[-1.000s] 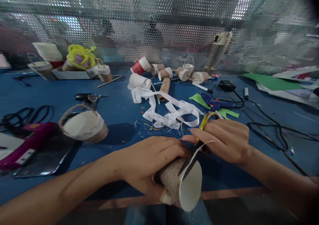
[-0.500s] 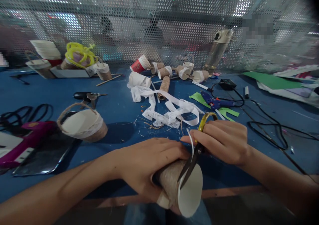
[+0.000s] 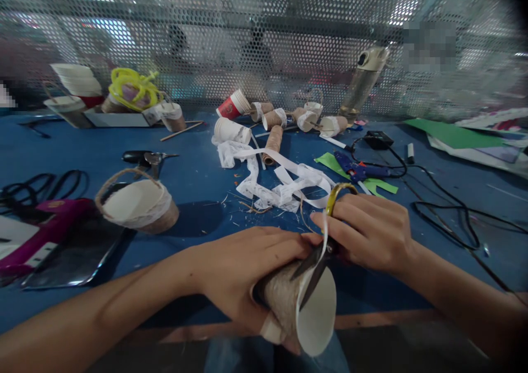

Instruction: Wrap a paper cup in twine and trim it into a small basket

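Observation:
My left hand (image 3: 243, 274) is wrapped round a paper cup covered in twine (image 3: 289, 304), its white open mouth facing me at the table's near edge. My right hand (image 3: 369, 232) grips yellow-handled scissors (image 3: 319, 252). The blades stand apart across the cup's rim, and a thin white strip of paper curls up from the rim beside them.
On the blue table lie a twine-wrapped basket cup with handle (image 3: 138, 205), a magenta glue gun (image 3: 39, 235), white lace ribbon (image 3: 280, 183), several cups and twine spools (image 3: 272, 122), a blue glue gun (image 3: 357, 170), black cables (image 3: 449, 208), green paper (image 3: 449, 133). A perforated metal screen (image 3: 264, 37) stands behind.
The scissor blades have opened wider on the cup's rim. The cut white strip has lifted and curled upward, and my right hand has shifted slightly right.

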Demonstrator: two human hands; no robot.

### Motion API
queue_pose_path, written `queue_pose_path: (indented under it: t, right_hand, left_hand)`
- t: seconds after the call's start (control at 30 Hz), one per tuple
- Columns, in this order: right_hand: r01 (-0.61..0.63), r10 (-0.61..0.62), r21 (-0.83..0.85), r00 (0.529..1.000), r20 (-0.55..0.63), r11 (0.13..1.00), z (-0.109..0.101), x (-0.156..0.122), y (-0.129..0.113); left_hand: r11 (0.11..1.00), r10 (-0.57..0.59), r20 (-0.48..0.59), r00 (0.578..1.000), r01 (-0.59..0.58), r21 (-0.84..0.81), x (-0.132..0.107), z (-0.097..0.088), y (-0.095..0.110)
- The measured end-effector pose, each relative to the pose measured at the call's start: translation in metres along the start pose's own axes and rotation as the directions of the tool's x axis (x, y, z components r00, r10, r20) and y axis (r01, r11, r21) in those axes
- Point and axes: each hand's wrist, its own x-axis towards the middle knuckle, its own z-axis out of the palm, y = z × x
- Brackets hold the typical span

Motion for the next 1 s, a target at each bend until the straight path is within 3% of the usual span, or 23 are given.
queue_pose_path:
  t: [0.2,0.53,1.0]
  right_hand:
    - [-0.009,0.01,0.026,0.999,-0.036,1.0,0.0019,-0.001,0.0001]
    - [-0.006,0.008,0.05,0.999,-0.044,0.999,0.0001,0.0003,-0.0022]
    - [0.012,-0.015,-0.048,0.999,-0.049,0.999,-0.0009,0.0038,-0.003]
  left_hand:
    - [0.998,-0.048,0.051,0.998,0.05,-0.038,0.0007,-0.0044,0.0028]
    - [0.998,-0.026,0.024,0.999,0.027,-0.057,-0.0012,-0.0009,-0.001]
    - [0.999,-0.016,0.024,1.0,0.017,-0.05,-0.0011,-0.001,-0.0013]
